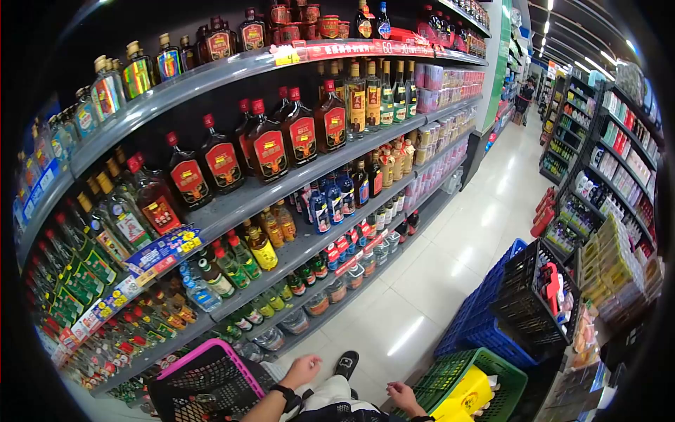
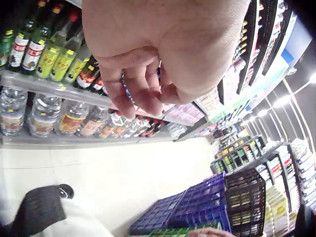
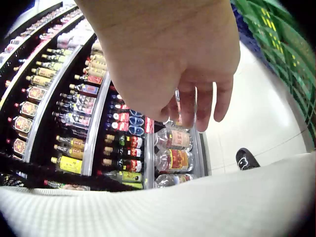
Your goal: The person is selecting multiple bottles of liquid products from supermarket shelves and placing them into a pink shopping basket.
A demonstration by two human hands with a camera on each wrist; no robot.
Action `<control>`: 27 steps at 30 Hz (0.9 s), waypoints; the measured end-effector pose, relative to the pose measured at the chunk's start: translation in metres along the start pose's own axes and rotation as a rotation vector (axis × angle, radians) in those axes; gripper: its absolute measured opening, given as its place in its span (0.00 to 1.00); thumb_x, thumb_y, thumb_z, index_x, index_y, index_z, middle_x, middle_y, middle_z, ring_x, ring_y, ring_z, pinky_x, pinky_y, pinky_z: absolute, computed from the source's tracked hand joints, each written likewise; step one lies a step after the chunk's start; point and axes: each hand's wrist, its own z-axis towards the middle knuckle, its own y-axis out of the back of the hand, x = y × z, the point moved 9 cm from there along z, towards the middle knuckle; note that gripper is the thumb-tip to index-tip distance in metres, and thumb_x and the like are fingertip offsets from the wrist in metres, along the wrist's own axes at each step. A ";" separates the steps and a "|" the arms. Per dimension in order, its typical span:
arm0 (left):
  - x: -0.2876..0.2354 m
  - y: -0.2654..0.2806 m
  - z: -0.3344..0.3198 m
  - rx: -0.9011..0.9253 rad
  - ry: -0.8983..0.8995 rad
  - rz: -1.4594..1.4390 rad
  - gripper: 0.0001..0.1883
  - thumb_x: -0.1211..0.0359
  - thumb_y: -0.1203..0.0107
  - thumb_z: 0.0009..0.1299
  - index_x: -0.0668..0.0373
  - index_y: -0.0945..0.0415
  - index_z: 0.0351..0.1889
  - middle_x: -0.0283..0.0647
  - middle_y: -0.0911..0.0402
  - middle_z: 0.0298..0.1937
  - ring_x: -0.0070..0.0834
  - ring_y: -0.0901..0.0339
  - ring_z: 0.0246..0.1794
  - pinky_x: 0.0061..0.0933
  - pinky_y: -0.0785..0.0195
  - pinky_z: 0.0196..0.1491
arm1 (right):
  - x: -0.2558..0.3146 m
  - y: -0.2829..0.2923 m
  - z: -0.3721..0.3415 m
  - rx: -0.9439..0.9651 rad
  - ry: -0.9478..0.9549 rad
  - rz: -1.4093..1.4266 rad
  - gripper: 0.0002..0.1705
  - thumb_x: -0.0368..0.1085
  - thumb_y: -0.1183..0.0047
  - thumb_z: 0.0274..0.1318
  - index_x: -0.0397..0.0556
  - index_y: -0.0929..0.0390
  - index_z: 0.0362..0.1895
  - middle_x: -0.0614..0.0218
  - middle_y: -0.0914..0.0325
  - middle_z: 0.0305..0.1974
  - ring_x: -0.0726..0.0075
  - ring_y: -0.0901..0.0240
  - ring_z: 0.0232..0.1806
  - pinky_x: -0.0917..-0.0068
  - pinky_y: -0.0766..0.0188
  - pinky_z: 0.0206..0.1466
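Note:
The left hand point(image 1: 302, 371), with a dark band at the wrist, hangs between a black basket with a pink rim point(image 1: 211, 346) and the person's legs. In the left wrist view its fingers curl loosely with nothing held. The right hand point(image 1: 403, 395) is beside a green crate point(image 1: 510, 366) that has a yellow package point(image 1: 465, 395) in it. Seen from the right wrist, the right hand point(image 3: 182, 74) has relaxed, slightly bent fingers and holds nothing. Neither hand touches the bottles on the shelves.
Curved shelves point(image 1: 281, 179) of bottles fill the left side. Blue crates point(image 1: 485, 309) and a black crate point(image 1: 538, 299) stand on the right of the tiled aisle point(image 1: 394, 302). Further shelves point(image 1: 619, 148) line the far right. Another person point(image 1: 524, 98) stands down the aisle.

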 end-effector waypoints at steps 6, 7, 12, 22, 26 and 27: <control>-0.059 0.034 0.135 -0.256 -0.127 -0.090 0.11 0.71 0.45 0.64 0.61 0.25 0.44 0.38 0.19 0.29 0.19 0.24 0.23 0.23 0.31 0.29 | 0.038 0.048 0.031 -0.030 -0.011 -0.129 0.19 0.41 0.46 0.60 0.41 0.23 0.49 0.65 0.17 0.36 0.72 0.21 0.38 0.74 0.27 0.45; -0.066 0.037 0.160 -0.257 -0.127 -0.096 0.11 0.71 0.45 0.64 0.61 0.25 0.44 0.38 0.19 0.29 0.19 0.24 0.23 0.23 0.31 0.29 | 0.042 0.055 0.047 -0.031 -0.012 -0.134 0.19 0.41 0.46 0.60 0.41 0.23 0.49 0.65 0.17 0.36 0.72 0.21 0.38 0.74 0.27 0.45; -0.112 0.089 0.273 -0.450 -0.177 -0.499 0.10 0.70 0.46 0.70 0.62 0.28 0.47 0.32 0.23 0.25 0.16 0.26 0.22 0.20 0.33 0.26 | 0.089 0.112 0.126 -0.164 -0.011 -0.169 0.17 0.39 0.46 0.59 0.40 0.22 0.48 0.63 0.17 0.35 0.72 0.21 0.36 0.75 0.26 0.43; -0.205 0.198 0.397 -1.032 -0.264 -0.008 0.25 0.62 0.34 0.60 0.64 0.28 0.52 0.51 0.26 0.50 0.44 0.29 0.52 0.39 0.34 0.53 | 0.156 0.193 0.258 -0.218 0.091 -0.102 0.16 0.37 0.49 0.62 0.38 0.24 0.48 0.60 0.18 0.35 0.70 0.20 0.36 0.74 0.25 0.42; -0.202 0.198 0.428 -1.080 -0.189 0.150 0.29 0.58 0.33 0.58 0.64 0.28 0.54 0.56 0.28 0.55 0.55 0.34 0.58 0.47 0.42 0.60 | 0.179 0.219 0.292 -0.213 0.067 -0.169 0.15 0.36 0.48 0.61 0.38 0.24 0.48 0.60 0.18 0.34 0.68 0.19 0.35 0.73 0.24 0.42; -0.197 0.194 0.438 -1.045 -0.170 0.140 0.30 0.59 0.34 0.58 0.64 0.29 0.55 0.58 0.30 0.58 0.58 0.37 0.59 0.51 0.46 0.63 | 0.177 0.225 0.302 -0.198 0.065 -0.175 0.15 0.36 0.48 0.61 0.38 0.24 0.48 0.60 0.18 0.34 0.68 0.19 0.35 0.73 0.24 0.42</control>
